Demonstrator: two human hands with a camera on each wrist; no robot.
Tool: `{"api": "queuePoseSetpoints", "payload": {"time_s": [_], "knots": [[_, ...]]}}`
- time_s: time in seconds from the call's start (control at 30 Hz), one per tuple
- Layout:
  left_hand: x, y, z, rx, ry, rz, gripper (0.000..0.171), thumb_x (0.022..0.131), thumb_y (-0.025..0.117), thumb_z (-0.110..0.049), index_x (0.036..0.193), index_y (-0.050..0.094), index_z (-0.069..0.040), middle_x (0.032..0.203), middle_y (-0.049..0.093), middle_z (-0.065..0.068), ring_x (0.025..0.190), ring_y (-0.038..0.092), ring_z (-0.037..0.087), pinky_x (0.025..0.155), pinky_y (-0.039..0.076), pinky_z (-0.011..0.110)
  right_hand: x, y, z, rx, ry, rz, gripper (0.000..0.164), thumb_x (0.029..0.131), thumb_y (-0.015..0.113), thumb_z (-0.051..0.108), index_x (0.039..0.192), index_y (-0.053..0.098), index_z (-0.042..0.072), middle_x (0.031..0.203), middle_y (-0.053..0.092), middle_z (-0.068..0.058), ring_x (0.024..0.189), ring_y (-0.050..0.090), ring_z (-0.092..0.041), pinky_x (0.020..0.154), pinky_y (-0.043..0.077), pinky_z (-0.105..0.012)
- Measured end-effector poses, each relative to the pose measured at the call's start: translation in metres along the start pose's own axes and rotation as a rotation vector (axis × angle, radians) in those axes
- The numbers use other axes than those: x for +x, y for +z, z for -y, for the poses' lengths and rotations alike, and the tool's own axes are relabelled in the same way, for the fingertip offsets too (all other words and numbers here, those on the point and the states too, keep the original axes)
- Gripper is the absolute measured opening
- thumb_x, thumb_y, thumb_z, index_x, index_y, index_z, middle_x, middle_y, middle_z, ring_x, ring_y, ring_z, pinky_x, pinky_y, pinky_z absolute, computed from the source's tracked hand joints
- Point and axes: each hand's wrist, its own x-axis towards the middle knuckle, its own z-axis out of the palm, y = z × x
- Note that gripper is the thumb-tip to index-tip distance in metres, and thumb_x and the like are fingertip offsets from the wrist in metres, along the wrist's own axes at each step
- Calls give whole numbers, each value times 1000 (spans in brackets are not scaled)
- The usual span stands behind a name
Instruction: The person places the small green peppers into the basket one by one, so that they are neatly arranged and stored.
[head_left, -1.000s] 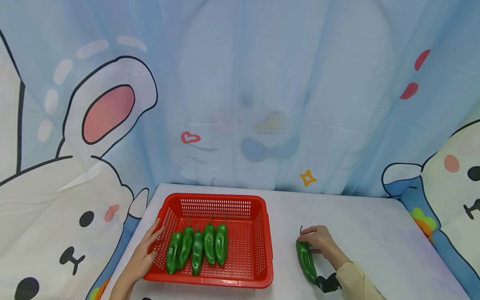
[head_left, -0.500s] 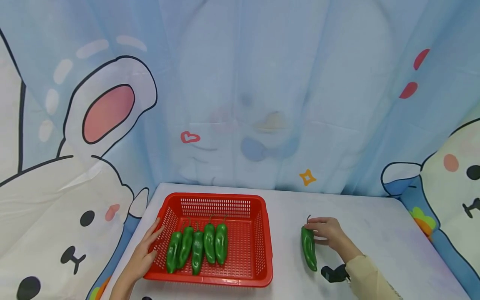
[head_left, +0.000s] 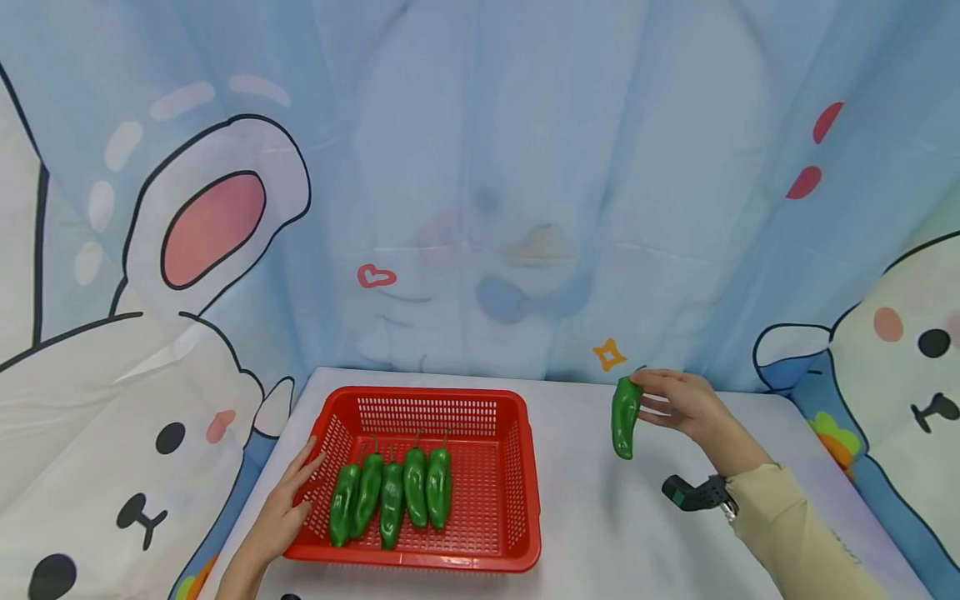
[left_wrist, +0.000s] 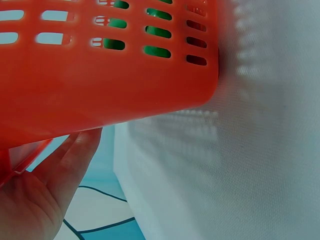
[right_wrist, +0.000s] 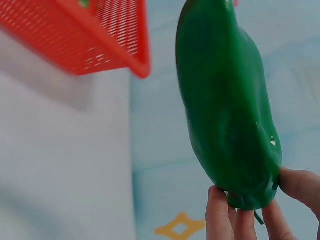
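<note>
My right hand (head_left: 686,406) pinches a glossy green chili pepper (head_left: 626,419) at its stem end, and the pepper hangs tip down above the table. In the right wrist view the fingertips and thumb meet around the top of the pepper (right_wrist: 227,105), with the thin stem poking out between them. My left hand (head_left: 281,515) rests at the left rim of a red plastic basket (head_left: 534,500), fingers fairly straight. The left wrist view shows those fingers (left_wrist: 75,160) against the basket's outer side. Several green peppers (head_left: 392,504) lie side by side in the basket's left half.
The white-covered table (head_left: 585,533) extends to the right of the basket. Behind it hangs a light-blue cartoon curtain (head_left: 480,167). A black strap device (head_left: 693,493) is worn on the right wrist beside a beige sleeve (head_left: 795,533).
My right hand has raised the pepper from low over the table and carried it away, toward the table's far edge. The left hand and the basket stay in place.
</note>
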Motion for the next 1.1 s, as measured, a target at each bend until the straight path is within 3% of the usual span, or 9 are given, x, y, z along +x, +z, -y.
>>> {"api": "queuePoseSetpoints", "payload": {"time_s": [0.33, 0.6, 0.9, 1.1], "knots": [[-1, 0, 5, -2, -5, 5, 71, 72, 48, 17, 143, 44, 9, 160, 23, 20, 143, 21, 47, 106, 23, 70, 1, 18, 15, 13, -2, -3, 56, 94, 66, 26, 137, 46, -3, 112, 56, -6, 97, 61, -22, 82, 57, -38], [0, 0, 4, 1, -12, 1, 71, 72, 48, 16, 143, 45, 8, 160, 24, 19, 144, 21, 46, 107, 22, 69, 7, 38, 12, 32, -4, 26, 49, 94, 65, 25, 131, 50, -2, 108, 58, -5, 97, 61, -22, 82, 57, -38], [0, 0, 4, -8, -10, -3, 71, 72, 48, 17, 143, 45, 8, 160, 24, 20, 143, 21, 46, 106, 24, 69, 13, 83, 4, 34, -10, 29, 41, 93, 67, 20, 123, 58, -5, 109, 60, -10, 106, 60, -33, 82, 57, -41], [2, 1, 5, -19, -11, 3, 71, 73, 47, 17, 143, 44, 8, 161, 23, 19, 144, 20, 45, 107, 22, 68, 17, 121, -7, 42, -53, 60, 39, 93, 67, 16, 123, 60, -8, 106, 64, -10, 101, 65, -30, 81, 57, -41]]}}
